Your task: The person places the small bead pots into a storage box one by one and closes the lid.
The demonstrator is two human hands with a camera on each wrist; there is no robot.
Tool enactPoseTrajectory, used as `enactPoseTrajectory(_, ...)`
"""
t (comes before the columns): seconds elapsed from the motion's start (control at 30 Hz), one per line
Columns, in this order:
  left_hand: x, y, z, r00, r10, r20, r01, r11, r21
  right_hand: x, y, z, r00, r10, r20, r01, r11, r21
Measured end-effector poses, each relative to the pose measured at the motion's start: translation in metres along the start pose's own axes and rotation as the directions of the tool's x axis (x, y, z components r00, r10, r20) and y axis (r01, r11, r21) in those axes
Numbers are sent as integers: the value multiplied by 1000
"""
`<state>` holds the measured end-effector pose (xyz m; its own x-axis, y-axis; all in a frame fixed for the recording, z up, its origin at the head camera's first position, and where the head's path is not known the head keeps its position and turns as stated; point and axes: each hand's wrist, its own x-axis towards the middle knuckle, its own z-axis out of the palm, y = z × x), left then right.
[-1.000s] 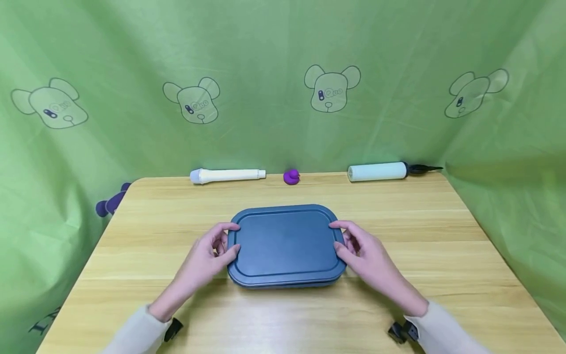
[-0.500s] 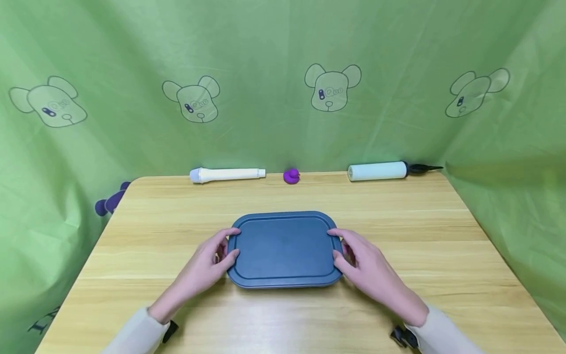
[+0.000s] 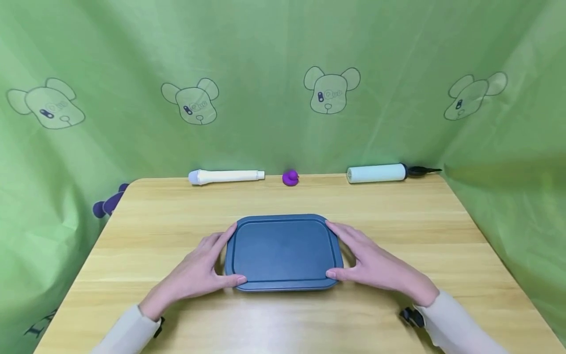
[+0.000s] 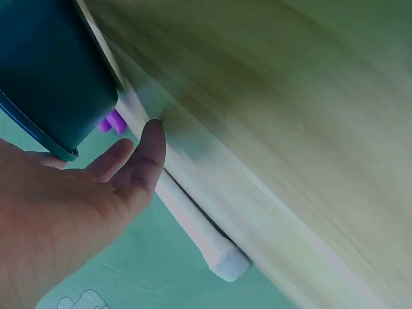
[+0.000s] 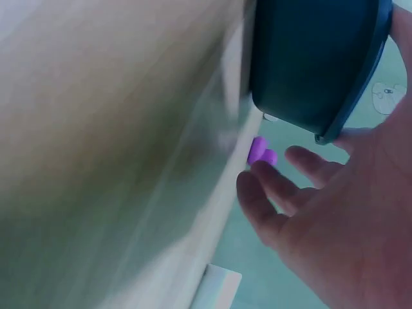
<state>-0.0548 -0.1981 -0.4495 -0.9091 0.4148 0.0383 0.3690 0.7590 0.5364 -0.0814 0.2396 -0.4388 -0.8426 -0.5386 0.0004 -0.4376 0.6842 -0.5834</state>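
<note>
A dark blue rectangular lidded box [image 3: 283,250] stands on the wooden table, its lid lying flat over it. At its left end, my left hand [image 3: 199,270] touches the lid's two corners, thumb at the front and index finger at the back. Likewise my right hand [image 3: 376,260] presses the right-hand corners with thumb and index finger. The box's dark side wall [image 4: 58,71] and lid edge show in the left wrist view, the other fingers spread away from them. Another side wall [image 5: 309,64] appears in the right wrist view, beside loosely bent fingers.
Along the table's back edge lie a white toy microphone [image 3: 227,177], a purple rubber duck [image 3: 290,178] and a pale blue hand pump [image 3: 376,173] with a black nozzle. A green curtain [image 3: 265,123] with bear heads hangs behind the wooden table [image 3: 132,246].
The lid's far edge has come down and nearer, and the lid lies level. Both hands have spread from its short sides to its corners, thumbs moving to the front.
</note>
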Motion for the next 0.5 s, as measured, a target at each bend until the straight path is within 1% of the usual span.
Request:
enactPoseTrajectory(0.17,1,0,-4,999,35,-5,-35,998,48,3,0,-8,999,-21,38,22,999,-30)
enactPoseTrajectory(0.23,2,0,-5,999,53,-9,-52,995,88,2,1,-10,999,-14,48,15,999,-30)
enactPoseTrajectory(0.3,3,-1,-8,996,87,-18,-84,985,148,-3,4,-11,999,-13,41,15,999,-52)
enactPoseTrajectory(0.33,3,-3,-10,994,110,-25,-103,977,189,-6,7,-11,999,-22,30,24,997,-77)
enactPoseTrajectory(0.4,0,-7,-14,988,148,-41,-130,949,286,-14,15,-11,998,-64,-3,63,987,-147)
enactPoseTrajectory(0.43,-2,-9,-17,985,165,-52,-138,931,339,-18,20,-11,996,-92,-22,86,977,-193)
enactPoseTrajectory(0.5,-9,-14,-23,978,193,-76,-140,886,442,-25,30,-12,986,-156,-64,131,947,-293)
